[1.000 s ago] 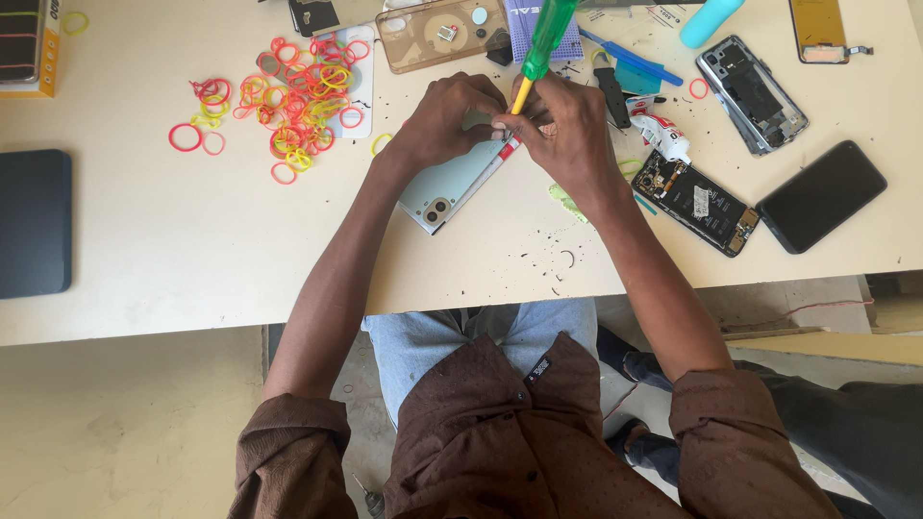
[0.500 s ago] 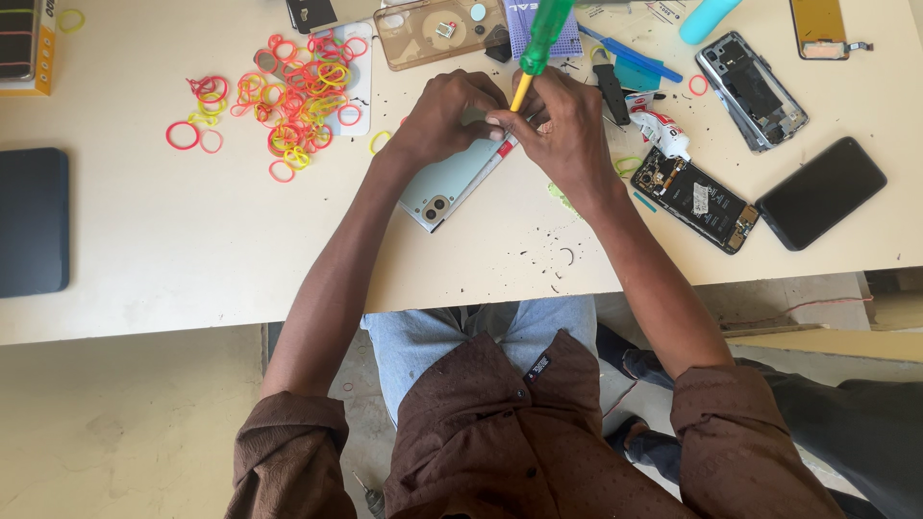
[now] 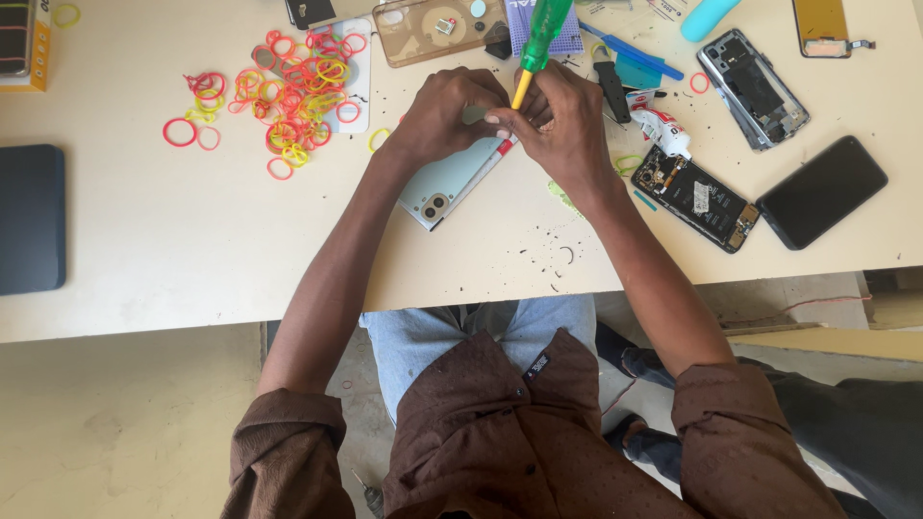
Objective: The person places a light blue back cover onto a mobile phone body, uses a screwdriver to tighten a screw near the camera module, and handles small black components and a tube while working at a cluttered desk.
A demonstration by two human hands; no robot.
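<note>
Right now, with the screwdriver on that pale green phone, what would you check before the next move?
1. Left hand steadies the pale green phone: ok.
2. Right hand grips the green screwdriver near its yellow shaft: ok.
3. Tip seated in a screw: cannot tell, fingers hide it.
4. Phone lies flat on the table: ok.
5. Nearby clutter: not ok, the opened black phone and the heap of rubber bands crowd the work.
</note>
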